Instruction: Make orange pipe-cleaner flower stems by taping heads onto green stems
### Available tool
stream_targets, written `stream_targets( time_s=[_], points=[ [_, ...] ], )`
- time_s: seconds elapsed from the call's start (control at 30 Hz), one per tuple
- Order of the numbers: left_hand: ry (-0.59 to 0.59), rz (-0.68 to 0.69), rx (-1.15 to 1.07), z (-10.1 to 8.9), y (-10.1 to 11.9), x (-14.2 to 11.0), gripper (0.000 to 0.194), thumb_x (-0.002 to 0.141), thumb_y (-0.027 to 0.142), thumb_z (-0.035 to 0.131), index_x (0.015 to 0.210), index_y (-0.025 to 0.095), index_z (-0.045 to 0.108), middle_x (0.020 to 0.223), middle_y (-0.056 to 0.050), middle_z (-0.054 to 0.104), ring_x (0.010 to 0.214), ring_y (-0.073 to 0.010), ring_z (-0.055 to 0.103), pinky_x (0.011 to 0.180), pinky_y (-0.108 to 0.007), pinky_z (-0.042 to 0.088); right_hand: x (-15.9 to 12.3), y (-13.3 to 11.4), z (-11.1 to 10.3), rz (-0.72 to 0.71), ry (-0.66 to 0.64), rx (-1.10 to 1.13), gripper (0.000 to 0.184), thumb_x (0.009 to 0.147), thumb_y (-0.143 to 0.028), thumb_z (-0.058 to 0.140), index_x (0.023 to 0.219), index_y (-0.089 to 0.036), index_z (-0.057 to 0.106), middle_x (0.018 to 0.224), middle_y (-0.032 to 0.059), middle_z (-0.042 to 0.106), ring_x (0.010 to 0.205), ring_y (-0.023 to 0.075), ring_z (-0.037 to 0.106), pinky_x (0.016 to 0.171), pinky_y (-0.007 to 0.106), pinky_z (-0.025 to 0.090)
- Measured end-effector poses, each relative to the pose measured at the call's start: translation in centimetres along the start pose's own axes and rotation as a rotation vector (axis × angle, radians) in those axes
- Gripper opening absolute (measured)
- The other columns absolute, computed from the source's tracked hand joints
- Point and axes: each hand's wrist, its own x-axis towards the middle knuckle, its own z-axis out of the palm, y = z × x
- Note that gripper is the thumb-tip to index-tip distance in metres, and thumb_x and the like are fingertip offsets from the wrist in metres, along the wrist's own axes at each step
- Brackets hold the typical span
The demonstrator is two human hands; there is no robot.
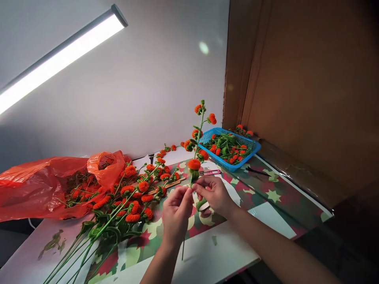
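My left hand (177, 211) and my right hand (213, 194) meet above the table's near middle, both pinching the green stem of an upright artificial flower branch (199, 130). The branch bears several orange pompom blossoms and rises between my fingers toward the wall. A roll of green tape (201, 204) hangs on my right hand's fingers, partly hidden under the palm. The stem's lower end (183, 248) sticks out below my left hand.
A pile of finished orange flower stems (124, 201) lies at the left beside a red plastic bag (44, 185). A blue basket (254, 149) of loose blossoms stands at back right, scissors (211, 172) before it. A camouflage-patterned sheet (266, 189) covers the table; cardboard (310, 79) walls the right.
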Motion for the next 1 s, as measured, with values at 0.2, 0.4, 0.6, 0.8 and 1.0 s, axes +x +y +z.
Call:
stream_targets(
  time_s=[0.2,0.4,0.6,0.8,1.0],
  points=[
    [-0.228,-0.369,-0.495,-0.5,0.1,0.7,0.031,0.063,0.035,0.075,0.065,0.015,0.051,0.046,0.01,0.039,0.03,0.0026,0.014,0.027,-0.01,0.012,0.3,0.6,-0.2,0.07,-0.175,0.171,0.025,0.074,-0.039,0.067,0.07,-0.015,0.066,0.051,-0.0045,0.05,0.048,0.0071,0.044,0.05,0.021,0.037],
    [-0.25,-0.415,-0.486,-0.1,-0.7,0.4,0.035,0.063,0.04,0.074,0.066,0.014,0.052,0.049,0.008,0.042,0.031,0.0019,0.02,0.028,-0.01,0.015,0.3,0.4,-0.2,0.164,-0.173,0.315,0.025,0.068,-0.036,0.072,0.062,-0.014,0.063,0.051,-0.0042,0.051,0.046,0.0055,0.04,0.046,0.02,0.033],
    [-0.016,-0.153,-0.087,0.9,-1.2,-0.7,0.032,0.075,0.045,0.063,0.07,0.015,0.055,0.044,0.008,0.039,0.038,-0.0029,0.032,0.036,-0.013,0.025,0.4,0.4,-0.2,0.242,-0.023,0.293,0.025,0.061,-0.035,0.076,0.062,-0.013,0.062,0.055,-0.0031,0.055,0.046,0.0055,0.043,0.045,0.02,0.034],
    [-0.008,-0.049,0.055,0.8,-1.0,-1.5,0.029,0.076,0.044,0.062,0.075,0.015,0.059,0.051,0.006,0.043,0.041,-0.0039,0.035,0.037,-0.015,0.027,0.3,0.3,0.0,0.21,0.042,0.285,0.026,0.056,-0.033,0.079,0.062,-0.014,0.061,0.055,-0.0041,0.056,0.044,0.0055,0.045,0.046,0.021,0.036],
    [-0.023,-0.141,-0.199,0.7,-0.8,-0.7,0.031,0.071,0.043,0.068,0.066,0.015,0.055,0.046,0.008,0.038,0.034,-0.0007,0.024,0.032,-0.013,0.018,0.0,0.5,0.2,0.219,-0.023,0.38,0.023,0.065,-0.035,0.074,0.063,-0.015,0.063,0.05,-0.0054,0.05,0.045,0.0054,0.043,0.046,0.02,0.033]
  ],
)
